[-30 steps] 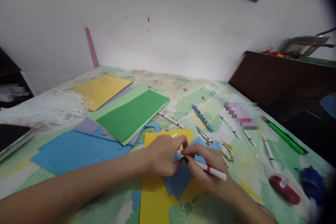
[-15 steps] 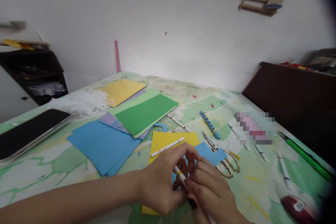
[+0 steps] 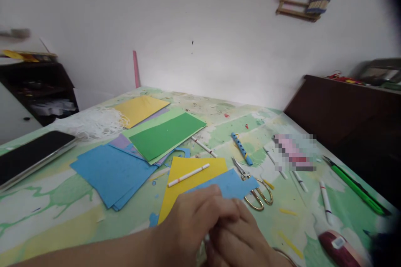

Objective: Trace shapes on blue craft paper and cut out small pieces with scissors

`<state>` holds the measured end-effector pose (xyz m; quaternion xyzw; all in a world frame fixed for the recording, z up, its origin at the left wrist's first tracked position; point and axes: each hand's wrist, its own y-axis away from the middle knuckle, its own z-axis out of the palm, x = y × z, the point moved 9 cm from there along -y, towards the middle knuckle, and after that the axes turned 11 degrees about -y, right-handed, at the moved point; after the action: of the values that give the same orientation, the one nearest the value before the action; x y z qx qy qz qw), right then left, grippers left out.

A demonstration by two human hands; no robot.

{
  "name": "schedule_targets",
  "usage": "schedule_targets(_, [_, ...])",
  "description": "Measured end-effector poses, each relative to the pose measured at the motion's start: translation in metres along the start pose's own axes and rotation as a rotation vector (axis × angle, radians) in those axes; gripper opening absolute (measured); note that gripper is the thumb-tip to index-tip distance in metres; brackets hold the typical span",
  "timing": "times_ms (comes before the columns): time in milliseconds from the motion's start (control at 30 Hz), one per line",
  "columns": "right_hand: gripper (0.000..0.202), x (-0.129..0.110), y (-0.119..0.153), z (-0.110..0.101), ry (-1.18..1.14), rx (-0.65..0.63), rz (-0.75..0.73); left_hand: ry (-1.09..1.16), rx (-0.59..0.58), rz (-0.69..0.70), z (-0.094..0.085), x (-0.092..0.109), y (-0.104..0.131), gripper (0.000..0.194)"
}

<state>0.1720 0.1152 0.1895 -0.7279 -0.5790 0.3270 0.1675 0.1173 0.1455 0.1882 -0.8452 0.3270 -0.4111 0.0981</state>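
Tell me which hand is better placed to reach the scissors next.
Probably the right hand: the gold-handled scissors lie just beyond it, while the left hand sits farther away. Both hands are pressed together.

Table (image 3: 46, 204) seen from the head, looked at forward and down, left hand (image 3: 191, 221) and right hand (image 3: 242, 233) shown near, wall (image 3: 175, 16) far.
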Motion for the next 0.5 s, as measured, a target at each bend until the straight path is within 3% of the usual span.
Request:
schedule_targets(67, [0.028, 0.016, -0.008, -0.006, 0.009, 0.110, -0.029, 0.019, -0.033, 0.025, -0.011, -0.014, -0.009, 0.062])
schedule_targets(133, [0.027, 0.050, -0.015, -0.008, 0.002, 0.122, 0.118, -0.141, -0.104, -0.135, -0.020, -0.055, -0.014, 0.066])
schedule_targets(200, [0.027, 0.087, -0.014, 0.001, -0.064, -0.031, 0.351, -0.492, -0.131, -0.290, -0.034, -0.097, -0.014, 0.062])
schedule_targets(267, [0.029, 0.108, -0.006, 0.008, -0.069, -0.206, 0.472, -0.700, -0.209, -0.388, -0.037, -0.130, -0.009, 0.073])
schedule_targets(333, [0.024, 0.117, 0.005, 0.013, -0.030, -0.344, 0.529, -0.768, -0.266, -0.396, -0.034, -0.148, -0.008, 0.076])
schedule_targets(433, [0.056, 0.123, 0.017, 0.019, 0.000, -0.425, 0.593, -0.746, -0.338, -0.433, -0.028, -0.162, -0.011, 0.075])
schedule_targets(500, [0.062, 0.127, 0.020, 0.021, 0.022, -0.437, 0.628, -0.707, -0.384, -0.449, -0.026, -0.166, -0.015, 0.062])
